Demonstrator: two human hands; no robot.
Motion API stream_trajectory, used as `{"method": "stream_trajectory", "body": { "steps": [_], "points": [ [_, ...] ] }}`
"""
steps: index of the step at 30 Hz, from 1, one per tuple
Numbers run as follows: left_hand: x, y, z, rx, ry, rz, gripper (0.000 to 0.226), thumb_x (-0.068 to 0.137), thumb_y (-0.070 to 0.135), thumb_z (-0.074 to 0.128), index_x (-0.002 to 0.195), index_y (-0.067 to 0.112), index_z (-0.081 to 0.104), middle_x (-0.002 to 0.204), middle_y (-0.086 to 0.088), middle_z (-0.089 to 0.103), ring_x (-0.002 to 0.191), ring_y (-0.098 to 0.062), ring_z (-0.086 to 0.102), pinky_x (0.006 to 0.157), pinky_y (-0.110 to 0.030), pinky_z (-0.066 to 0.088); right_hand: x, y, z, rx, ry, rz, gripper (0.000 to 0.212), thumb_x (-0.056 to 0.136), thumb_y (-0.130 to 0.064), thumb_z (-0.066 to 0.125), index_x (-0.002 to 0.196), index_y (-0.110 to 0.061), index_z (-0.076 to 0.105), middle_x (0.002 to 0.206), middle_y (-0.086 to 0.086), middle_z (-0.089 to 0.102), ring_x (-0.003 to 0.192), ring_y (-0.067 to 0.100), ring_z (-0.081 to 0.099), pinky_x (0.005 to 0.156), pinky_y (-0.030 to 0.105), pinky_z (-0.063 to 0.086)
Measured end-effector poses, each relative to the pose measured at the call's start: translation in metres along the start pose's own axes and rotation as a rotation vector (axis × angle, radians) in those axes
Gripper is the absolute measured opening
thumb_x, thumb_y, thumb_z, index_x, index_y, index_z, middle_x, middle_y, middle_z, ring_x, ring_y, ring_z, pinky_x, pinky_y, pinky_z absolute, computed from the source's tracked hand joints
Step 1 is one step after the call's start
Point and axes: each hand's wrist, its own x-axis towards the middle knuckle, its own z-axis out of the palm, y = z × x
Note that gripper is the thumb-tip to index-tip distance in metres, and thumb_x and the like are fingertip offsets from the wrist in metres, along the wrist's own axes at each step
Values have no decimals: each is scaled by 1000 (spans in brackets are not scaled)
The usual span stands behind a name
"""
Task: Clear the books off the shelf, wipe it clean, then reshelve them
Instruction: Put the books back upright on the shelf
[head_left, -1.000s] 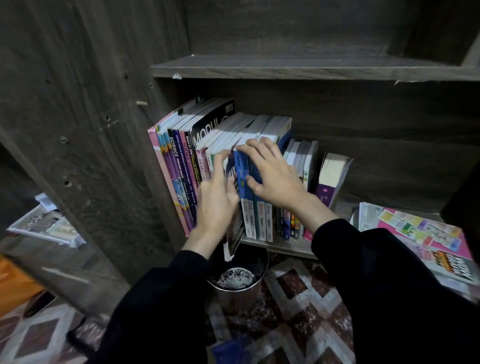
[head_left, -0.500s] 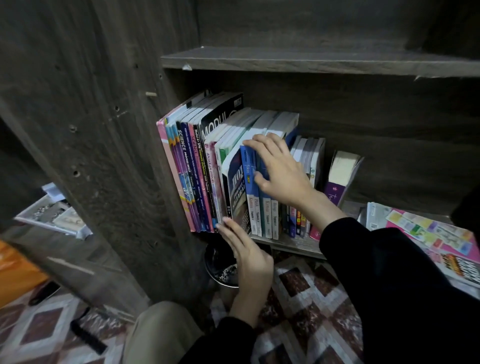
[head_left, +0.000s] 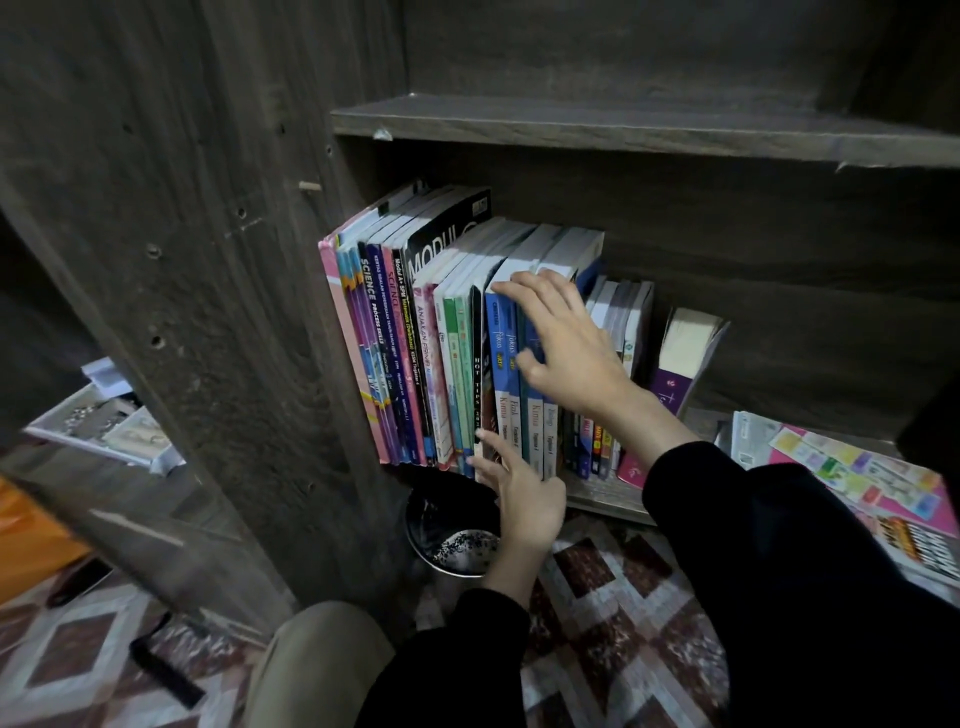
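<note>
books (head_left: 395, 338) upright, packed at left end of shelf (head_left: 597, 500); right grip (head_left: 566, 353) spread flat on blue spines (head_left: 500, 358), clasping nothing; left grip (head_left: 522, 499) fingers straight, touching black spine (head_left: 477, 364) foot

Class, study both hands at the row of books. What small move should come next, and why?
Probably press the lower end of the dark book inward with the left hand until its spine lines up with its neighbours. That hand's fingers touch the book's base, which seems to sit slightly forward, while the right hand lies across the blue books beside it, steadying them.
</note>
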Motion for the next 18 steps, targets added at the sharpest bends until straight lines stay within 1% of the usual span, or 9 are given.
{"method": "stream_trajectory", "body": {
  "steps": [1,3,4,5,6,8,11,14,18],
  "points": [
    [1,-1,2,-18,0,-23,84,98,5,37,143,17,-33,151,-22,-31,144,-36,-15,111,-37,19,0,0,0,2,-3,1,68,85,-10,52,147,-27,30,151,-7,27,143,15,10,89,45,47],
    [4,-5,4,-53,-9,-81,87,97,6,37,141,22,-36,154,-26,-15,143,-42,6,94,-33,38,0,-1,0,6,-12,6,68,85,-10,52,147,-28,29,152,-8,26,143,15,9,86,45,47],
    [5,-7,5,-84,-12,-90,89,96,6,37,138,27,-38,156,-25,-5,139,-47,16,89,-36,44,0,-1,0,9,-15,8,68,85,-10,52,147,-28,29,152,-8,25,143,14,9,86,44,47],
    [3,-8,5,-112,-18,-83,91,95,5,38,137,32,-39,158,-20,0,136,-48,23,93,-43,46,0,0,0,11,-16,8,68,86,-10,52,146,-28,29,152,-8,25,143,14,8,86,44,47],
    [3,-9,7,-143,-13,-71,92,95,3,39,137,35,-37,160,-11,2,137,-46,25,102,-48,41,1,0,0,11,-16,5,68,86,-10,53,146,-29,29,152,-9,25,143,14,8,86,45,47],
    [4,-10,8,-186,12,-63,90,93,-2,39,144,34,-27,161,1,6,144,-34,14,114,-49,25,1,1,1,11,-14,-3,68,85,-10,53,146,-28,29,152,-8,25,143,14,9,88,45,46],
    [10,-9,7,-196,33,-69,83,93,-2,38,150,30,-13,159,2,1,144,-25,-3,117,-44,8,1,2,3,18,-1,-4,68,84,-10,53,146,-28,30,151,-8,26,142,14,9,86,45,47],
    [20,-5,4,-255,17,-68,78,92,0,39,153,27,-2,147,-1,13,136,-26,9,113,-39,14,2,2,5,5,14,-5,69,83,-9,53,145,-28,31,151,-8,27,142,15,10,83,43,48],
    [27,-5,1,-236,-5,-82,79,90,3,43,153,25,1,131,-3,20,123,-24,19,104,-30,22,3,2,5,3,15,-7,69,83,-10,52,145,-29,30,150,-9,27,142,15,11,80,42,49]
  ]
}}
